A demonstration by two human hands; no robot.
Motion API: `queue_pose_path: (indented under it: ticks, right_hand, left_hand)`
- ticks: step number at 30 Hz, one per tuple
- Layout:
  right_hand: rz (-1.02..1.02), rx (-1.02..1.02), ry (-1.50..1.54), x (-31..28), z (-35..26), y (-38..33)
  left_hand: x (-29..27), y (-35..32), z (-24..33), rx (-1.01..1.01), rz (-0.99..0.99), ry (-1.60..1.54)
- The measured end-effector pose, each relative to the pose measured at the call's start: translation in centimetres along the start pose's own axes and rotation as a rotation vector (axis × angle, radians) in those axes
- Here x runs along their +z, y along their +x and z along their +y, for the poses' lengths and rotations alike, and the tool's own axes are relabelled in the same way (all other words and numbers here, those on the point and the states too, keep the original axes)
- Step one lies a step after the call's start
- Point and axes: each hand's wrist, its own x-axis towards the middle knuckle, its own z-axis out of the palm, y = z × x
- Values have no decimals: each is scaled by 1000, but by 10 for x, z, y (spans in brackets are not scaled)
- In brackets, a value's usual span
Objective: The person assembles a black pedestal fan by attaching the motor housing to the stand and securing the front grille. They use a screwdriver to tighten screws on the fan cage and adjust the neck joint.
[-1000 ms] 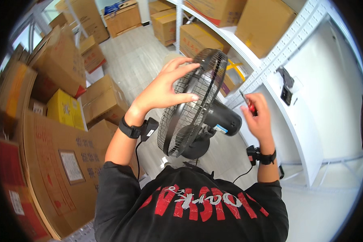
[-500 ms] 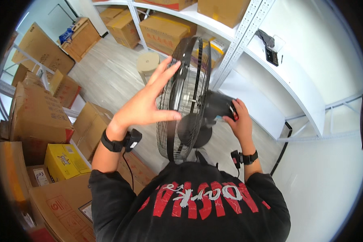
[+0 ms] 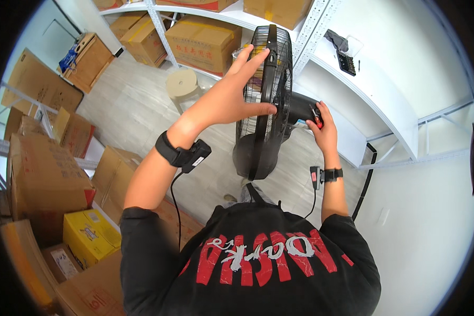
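A black fan [image 3: 266,95] with a round wire grille stands in front of me, its grille seen nearly edge-on. My left hand [image 3: 229,97] is at the left side of the grille, fingers and thumb spread, the tips resting against its black rim. Behind the grille, the dark motor housing [image 3: 302,107] extends to the right. My right hand [image 3: 326,129] is at the rear end of that housing, with its fingers curled round a small red-handled tool [image 3: 318,119]; its exact kind is hard to make out. Each wrist wears a black strap with a small cabled box.
To the left, cardboard boxes [image 3: 50,174] are piled beside a yellow box [image 3: 91,235]. A beige stool [image 3: 181,83] stands beyond the fan. White shelving [image 3: 374,97] on the right bears a black case of small parts [image 3: 346,63]. More cartons [image 3: 203,45] fill the far shelves.
The fan and both hands now appear higher and farther right in the view. The grille has turned more edge-on. My left hand stays at the rim and my right at the housing's rear.
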Motion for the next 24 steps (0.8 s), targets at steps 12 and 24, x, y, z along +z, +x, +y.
queue_pose_path:
  ticks: [12, 24]
  right_hand:
    - [-31, 103, 46, 0, -1, 36]
    - [306, 488, -14, -56, -72, 42]
  left_hand:
    - [-30, 58, -16, 24, -110, 49]
    - [-66, 183, -99, 611, -396, -208]
